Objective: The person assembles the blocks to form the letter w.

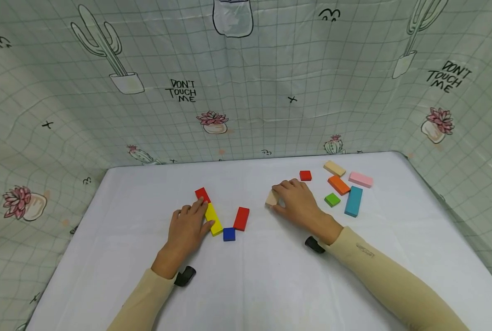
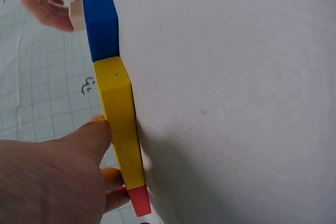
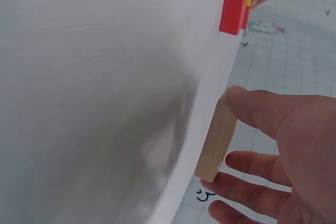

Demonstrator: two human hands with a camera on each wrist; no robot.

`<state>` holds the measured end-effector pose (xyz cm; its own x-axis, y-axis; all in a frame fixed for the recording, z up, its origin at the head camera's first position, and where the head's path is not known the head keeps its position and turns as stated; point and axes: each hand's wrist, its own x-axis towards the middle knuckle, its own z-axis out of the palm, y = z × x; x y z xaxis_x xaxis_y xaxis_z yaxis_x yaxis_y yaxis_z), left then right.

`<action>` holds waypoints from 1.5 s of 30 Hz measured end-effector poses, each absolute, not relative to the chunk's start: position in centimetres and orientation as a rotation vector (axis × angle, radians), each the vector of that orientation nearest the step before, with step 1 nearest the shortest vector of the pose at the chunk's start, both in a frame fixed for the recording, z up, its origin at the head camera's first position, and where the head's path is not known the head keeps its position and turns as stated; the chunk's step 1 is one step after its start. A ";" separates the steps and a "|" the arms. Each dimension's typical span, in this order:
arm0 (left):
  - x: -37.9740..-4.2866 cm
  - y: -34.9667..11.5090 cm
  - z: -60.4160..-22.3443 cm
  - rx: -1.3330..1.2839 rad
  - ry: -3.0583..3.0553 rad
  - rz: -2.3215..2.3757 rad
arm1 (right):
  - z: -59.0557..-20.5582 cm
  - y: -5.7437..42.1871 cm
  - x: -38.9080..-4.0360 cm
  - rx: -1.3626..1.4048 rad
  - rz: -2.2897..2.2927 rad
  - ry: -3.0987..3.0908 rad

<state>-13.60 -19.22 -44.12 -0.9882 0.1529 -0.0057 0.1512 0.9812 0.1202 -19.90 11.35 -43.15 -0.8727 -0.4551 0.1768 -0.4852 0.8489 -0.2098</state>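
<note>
My left hand (image 1: 185, 230) rests on a yellow block (image 1: 214, 223), with the fingertips by its far end, where a small red block (image 1: 203, 195) meets it. In the left wrist view the thumb touches the upper side of the yellow block. A blue block (image 1: 229, 234) sits at the near end of the yellow one. Beside the blue block lies a longer red block (image 1: 241, 219). My right hand (image 1: 299, 202) pinches a plain wooden block (image 3: 217, 142) between thumb and fingers, to the right of these blocks and close over the table.
Off to the right lie a small red cube (image 1: 306, 175), a beige block (image 1: 334, 168), an orange block (image 1: 339, 185), a pink block (image 1: 360, 179), a green block (image 1: 332, 199) and a teal block (image 1: 353, 201). A printed curtain (image 1: 254, 119) rises behind the white table (image 1: 266, 285).
</note>
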 end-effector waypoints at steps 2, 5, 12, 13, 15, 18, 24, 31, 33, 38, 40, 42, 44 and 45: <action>-13.6 -19.2 -44.0 0.237 3.110 0.186 | -43.2 11.0 -20.1 0.754 0.391 -2.889; -13.6 -19.1 -44.0 0.232 3.108 0.180 | -43.3 10.5 -20.3 0.771 0.399 -2.868; -13.6 -19.1 -44.1 0.234 3.111 0.177 | -43.3 9.6 -20.6 0.790 0.410 -2.872; -13.6 -19.1 -44.1 0.235 3.112 0.178 | -43.3 9.5 -20.7 0.792 0.406 -2.874; -13.6 -19.2 -44.1 0.236 3.115 0.173 | -43.3 9.2 -20.9 0.797 0.398 -2.879; -13.6 -19.2 -44.2 0.237 3.120 0.174 | -43.2 8.8 -21.1 0.801 0.389 -2.890; -13.5 -19.2 -44.1 0.239 3.124 0.173 | -43.0 8.0 -21.4 0.831 0.382 -2.881; -13.5 -19.1 -44.0 0.243 3.126 0.165 | -43.1 7.3 -21.7 0.864 0.353 -2.899; -13.5 -19.1 -44.0 0.237 3.121 0.164 | -43.2 7.1 -21.8 0.868 0.340 -2.902; -13.5 -19.1 -44.2 0.228 3.114 0.171 | -43.5 6.8 -22.1 0.876 0.331 -2.905; -13.5 -19.1 -44.1 0.229 3.113 0.176 | -43.5 6.7 -22.2 0.880 0.331 -2.903; -13.5 -19.1 -44.1 0.234 3.116 0.177 | -43.6 6.6 -22.2 0.887 0.329 -2.899; -13.6 -19.1 -44.1 0.239 3.120 0.177 | -43.6 6.5 -22.3 0.895 0.328 -2.895; -13.6 -19.1 -44.1 0.241 3.120 0.177 | -43.5 6.4 -22.3 0.898 0.324 -2.895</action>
